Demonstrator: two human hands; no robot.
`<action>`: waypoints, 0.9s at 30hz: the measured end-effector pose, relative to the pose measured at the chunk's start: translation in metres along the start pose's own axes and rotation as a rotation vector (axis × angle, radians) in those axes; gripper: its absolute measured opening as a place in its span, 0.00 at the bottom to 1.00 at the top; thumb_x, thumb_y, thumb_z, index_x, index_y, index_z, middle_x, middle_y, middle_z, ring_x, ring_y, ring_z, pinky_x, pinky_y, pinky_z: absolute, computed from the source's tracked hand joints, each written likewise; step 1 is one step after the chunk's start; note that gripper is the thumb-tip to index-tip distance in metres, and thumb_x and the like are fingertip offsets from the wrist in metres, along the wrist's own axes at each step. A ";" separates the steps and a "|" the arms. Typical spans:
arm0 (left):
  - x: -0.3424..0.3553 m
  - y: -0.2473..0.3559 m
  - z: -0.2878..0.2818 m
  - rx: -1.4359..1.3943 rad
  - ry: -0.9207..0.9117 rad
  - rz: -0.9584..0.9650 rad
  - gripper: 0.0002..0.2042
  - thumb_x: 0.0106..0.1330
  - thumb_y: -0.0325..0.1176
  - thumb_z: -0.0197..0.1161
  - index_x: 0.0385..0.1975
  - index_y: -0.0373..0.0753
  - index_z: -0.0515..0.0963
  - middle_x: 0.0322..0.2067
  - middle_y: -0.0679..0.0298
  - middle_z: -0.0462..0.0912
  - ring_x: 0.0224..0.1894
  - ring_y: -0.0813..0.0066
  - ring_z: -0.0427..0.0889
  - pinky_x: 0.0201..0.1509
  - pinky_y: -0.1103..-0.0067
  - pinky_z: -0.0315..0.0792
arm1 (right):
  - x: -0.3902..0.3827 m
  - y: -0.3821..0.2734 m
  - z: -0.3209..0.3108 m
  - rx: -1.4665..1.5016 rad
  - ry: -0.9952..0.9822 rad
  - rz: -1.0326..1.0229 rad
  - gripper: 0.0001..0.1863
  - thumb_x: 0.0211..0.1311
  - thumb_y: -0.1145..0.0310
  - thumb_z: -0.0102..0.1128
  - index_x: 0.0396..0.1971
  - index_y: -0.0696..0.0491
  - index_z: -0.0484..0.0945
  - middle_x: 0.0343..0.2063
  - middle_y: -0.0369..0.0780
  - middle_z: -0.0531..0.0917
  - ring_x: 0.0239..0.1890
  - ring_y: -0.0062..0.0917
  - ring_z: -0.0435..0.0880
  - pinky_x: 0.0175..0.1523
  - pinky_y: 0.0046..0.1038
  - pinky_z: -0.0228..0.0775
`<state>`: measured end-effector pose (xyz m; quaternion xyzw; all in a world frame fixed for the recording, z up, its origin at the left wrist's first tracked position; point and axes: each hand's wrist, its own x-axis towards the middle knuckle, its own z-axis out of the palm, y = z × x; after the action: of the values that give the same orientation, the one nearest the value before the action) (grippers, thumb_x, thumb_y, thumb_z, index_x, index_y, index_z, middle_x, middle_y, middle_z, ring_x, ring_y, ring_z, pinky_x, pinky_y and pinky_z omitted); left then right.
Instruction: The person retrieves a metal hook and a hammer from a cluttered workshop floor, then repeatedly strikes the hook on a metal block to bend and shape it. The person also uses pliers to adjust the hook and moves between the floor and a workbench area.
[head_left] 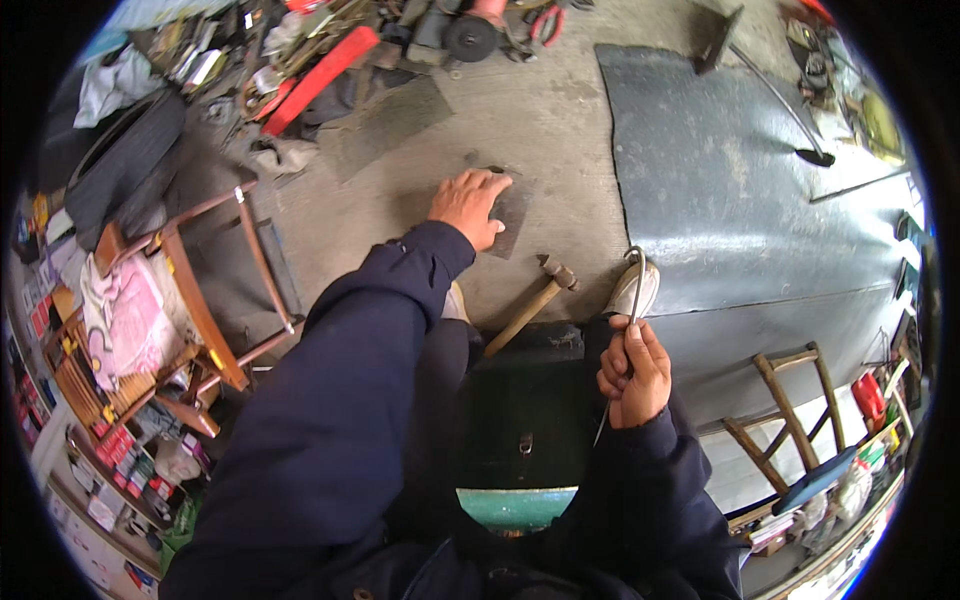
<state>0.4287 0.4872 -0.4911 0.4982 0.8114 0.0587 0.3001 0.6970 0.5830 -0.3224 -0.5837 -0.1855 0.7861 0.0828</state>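
Note:
My right hand [636, 375] is closed round a thin metal rod [639, 285] whose upper end bends into a hook. The rod's lower end sticks out below my fist. Farther forward, my left hand [468, 208] reaches out with its fingers and thumb apart, over the left edge of a small dark flat plate [513, 212] on the floor. Whether the fingertips touch the plate, I cannot tell. Between my feet lies a hammer [530, 310] with a wooden handle, its metal head pointing away from me.
A large dark sheet [740, 190] covers the floor at right, with a wooden-framed stool [785, 425] on its near side. On the left stand a wooden chair [205, 300] with a pink cloth and a black tyre [125, 155]. Tools and a red bar [322, 78] clutter the far left.

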 end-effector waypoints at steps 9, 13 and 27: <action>0.072 0.002 0.043 0.123 -0.358 0.054 0.32 0.52 0.37 0.77 0.60 0.50 0.74 0.63 0.61 0.76 0.67 0.57 0.70 0.69 0.62 0.63 | -0.016 -0.020 -0.019 0.197 -0.167 -0.042 0.13 0.79 0.64 0.46 0.49 0.57 0.75 0.19 0.30 0.66 0.18 0.11 0.56 0.22 0.16 0.50; 0.074 0.006 0.046 0.121 -0.335 0.006 0.29 0.51 0.36 0.77 0.56 0.50 0.76 0.55 0.59 0.82 0.60 0.54 0.77 0.64 0.61 0.68 | -0.030 -0.023 -0.034 0.276 -0.166 -0.122 0.14 0.79 0.65 0.45 0.50 0.58 0.75 0.18 0.31 0.67 0.16 0.11 0.56 0.21 0.15 0.49; -0.017 -0.039 0.044 -0.054 -0.062 0.095 0.24 0.45 0.29 0.77 0.44 0.44 0.76 0.44 0.59 0.83 0.50 0.50 0.79 0.58 0.64 0.70 | -0.045 -0.026 -0.057 0.379 -0.216 -0.156 0.14 0.80 0.65 0.45 0.51 0.58 0.75 0.20 0.31 0.70 0.18 0.10 0.57 0.23 0.15 0.50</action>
<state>0.4279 0.4446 -0.5349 0.5294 0.7752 0.0794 0.3355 0.7620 0.6024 -0.2869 -0.4542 -0.0870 0.8559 0.2313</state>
